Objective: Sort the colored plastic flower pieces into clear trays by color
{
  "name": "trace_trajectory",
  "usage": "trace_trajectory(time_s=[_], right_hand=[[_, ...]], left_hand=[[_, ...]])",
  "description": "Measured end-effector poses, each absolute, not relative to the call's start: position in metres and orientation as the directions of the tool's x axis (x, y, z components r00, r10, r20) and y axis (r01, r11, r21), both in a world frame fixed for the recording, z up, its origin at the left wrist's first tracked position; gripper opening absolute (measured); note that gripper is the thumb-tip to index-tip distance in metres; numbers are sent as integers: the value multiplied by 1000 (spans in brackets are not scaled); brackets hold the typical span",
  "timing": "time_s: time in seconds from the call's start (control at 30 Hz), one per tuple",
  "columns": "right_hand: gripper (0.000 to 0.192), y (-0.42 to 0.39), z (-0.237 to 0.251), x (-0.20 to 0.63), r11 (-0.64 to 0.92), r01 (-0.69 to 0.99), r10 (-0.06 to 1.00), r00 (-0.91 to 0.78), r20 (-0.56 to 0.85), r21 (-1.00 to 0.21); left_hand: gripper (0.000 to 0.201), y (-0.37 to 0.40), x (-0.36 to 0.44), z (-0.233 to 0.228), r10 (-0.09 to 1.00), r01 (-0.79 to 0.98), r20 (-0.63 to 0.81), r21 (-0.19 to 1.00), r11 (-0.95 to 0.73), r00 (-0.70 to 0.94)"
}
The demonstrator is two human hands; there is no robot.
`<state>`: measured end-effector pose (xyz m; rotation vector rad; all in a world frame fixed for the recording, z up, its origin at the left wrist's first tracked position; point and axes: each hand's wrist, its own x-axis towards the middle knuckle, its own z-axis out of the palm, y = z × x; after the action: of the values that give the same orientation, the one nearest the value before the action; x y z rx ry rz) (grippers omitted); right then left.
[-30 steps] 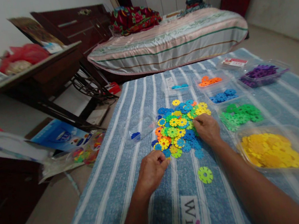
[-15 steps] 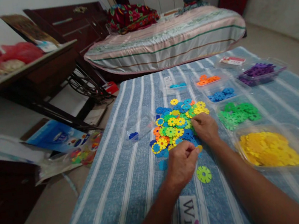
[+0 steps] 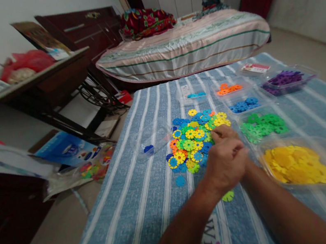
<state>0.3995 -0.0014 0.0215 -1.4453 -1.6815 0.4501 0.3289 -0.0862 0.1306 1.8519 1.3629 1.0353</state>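
Note:
My left hand (image 3: pixel 228 165) crosses over my right wrist, its fingers closed in a pinch. A yellow disc showed at those fingertips a moment ago; the hand now hides it. Behind it my right hand (image 3: pixel 223 132) rests at the right edge of a mixed pile of notched plastic snowflake discs (image 3: pixel 189 145). Its fingers are curled down, and what they pinch is hidden. Below my left hand lies a loose lime-green disc (image 3: pixel 228 196), partly covered by the forearm. A single blue disc (image 3: pixel 180 180) sits just in front of the pile.
To the right stand clear tubs of yellow discs (image 3: pixel 298 164), green discs (image 3: pixel 263 125), blue discs (image 3: pixel 244 104), orange discs (image 3: pixel 228 88) and purple discs (image 3: pixel 283 79). A light-blue group (image 3: pixel 196 95) is farther back. Left of the pile, another clear tub (image 3: pixel 152 134) holds dark-blue discs.
My left hand has moved right and slightly up from the front of the pile, over my right wrist. My right hand has stayed by the pile's edge. The view has shifted slightly.

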Motion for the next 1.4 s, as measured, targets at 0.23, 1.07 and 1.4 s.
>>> trace_trajectory(time_s=[0.23, 1.07, 1.4], right_hand=[[29, -3, 28, 397, 227, 654, 939, 50, 341, -721], [31, -4, 29, 398, 226, 647, 943, 44, 331, -728], [30, -3, 28, 397, 220, 660, 942, 48, 332, -719]], left_hand=[[18, -100, 229, 109, 963, 691, 98, 715, 106, -249], [25, -109, 177, 97, 948, 852, -49, 426, 305, -315], [18, -108, 178, 88, 940, 702, -42, 654, 283, -340]])
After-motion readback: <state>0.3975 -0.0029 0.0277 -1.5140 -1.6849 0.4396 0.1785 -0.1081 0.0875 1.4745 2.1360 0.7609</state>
